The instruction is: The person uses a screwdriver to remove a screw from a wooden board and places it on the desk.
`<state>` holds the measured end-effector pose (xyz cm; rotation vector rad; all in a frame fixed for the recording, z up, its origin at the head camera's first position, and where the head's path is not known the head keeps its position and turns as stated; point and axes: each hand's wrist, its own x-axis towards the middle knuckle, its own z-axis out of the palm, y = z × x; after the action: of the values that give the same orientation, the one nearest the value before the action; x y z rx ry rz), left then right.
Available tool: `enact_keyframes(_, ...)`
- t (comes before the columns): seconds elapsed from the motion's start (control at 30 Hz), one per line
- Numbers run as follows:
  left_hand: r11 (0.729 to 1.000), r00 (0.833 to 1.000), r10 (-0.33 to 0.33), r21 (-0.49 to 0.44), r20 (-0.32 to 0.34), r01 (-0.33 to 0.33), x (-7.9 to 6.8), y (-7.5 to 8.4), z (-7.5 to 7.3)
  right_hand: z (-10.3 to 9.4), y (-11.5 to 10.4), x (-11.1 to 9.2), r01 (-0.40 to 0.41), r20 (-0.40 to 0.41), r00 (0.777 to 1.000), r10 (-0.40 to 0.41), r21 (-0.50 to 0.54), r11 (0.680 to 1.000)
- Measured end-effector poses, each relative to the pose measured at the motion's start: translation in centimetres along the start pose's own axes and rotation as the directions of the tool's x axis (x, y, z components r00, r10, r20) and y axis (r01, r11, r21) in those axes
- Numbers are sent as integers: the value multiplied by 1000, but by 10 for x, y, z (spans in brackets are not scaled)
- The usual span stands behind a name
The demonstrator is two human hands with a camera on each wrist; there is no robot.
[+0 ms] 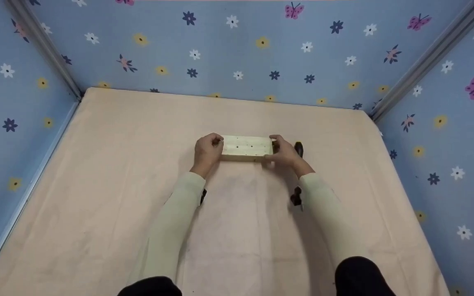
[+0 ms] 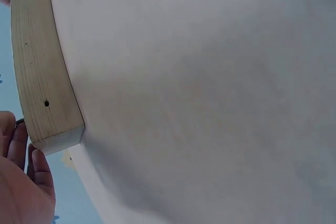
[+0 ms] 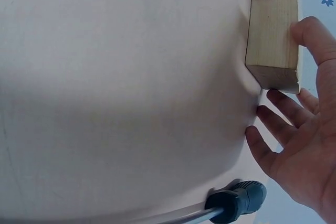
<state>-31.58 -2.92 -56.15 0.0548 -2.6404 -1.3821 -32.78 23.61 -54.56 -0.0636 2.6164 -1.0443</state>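
A pale wooden block point(image 1: 247, 146) lies lengthwise on the cloth-covered table, with a few small dark holes in its top. My left hand point(image 1: 208, 152) is at its left end. Thumb and finger pinch a thin dark screw point(image 2: 20, 121) at the block's upper edge, while the other fingers lie by the end face; the screw is mostly hidden. At the opposite end, my right hand point(image 1: 284, 152) holds the block between the thumb on the near edge and a finger on the far edge. Its remaining fingers point(image 3: 283, 124) spread loosely beside the end face.
A screwdriver with a black handle point(image 3: 239, 203) and a metal shaft point(image 3: 194, 216) lies just right of my right hand, partly hidden by it in the head view. Blue flowered panels point(image 1: 237, 49) enclose the table point(image 1: 117, 185) at the back and both sides.
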Motion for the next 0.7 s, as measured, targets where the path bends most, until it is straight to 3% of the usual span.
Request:
enact_keyframes(0.13, 998, 1000, 20, 65, 17, -21, 0, 2, -2, 0, 0, 1, 4, 9, 1000, -4, -6, 1000)
enact_keyframes(0.37, 977, 1000, -4, 212, 19, 0, 3, 12, -2, -2, -2, 0, -2, 14, 1000, 2, -7, 1000)
enact_keyframes(0.5, 952, 1000, -7, 307, 21, 1, 4, 19, -3, -1, -1, 0, -4, 13, 1000, 4, -12, 1000)
enact_keyframes(0.7, 904, 997, 55, 421, 57, -74, 5, 22, -1, -1, -1, 1, -1, 17, 1000, 1, -30, 1000)
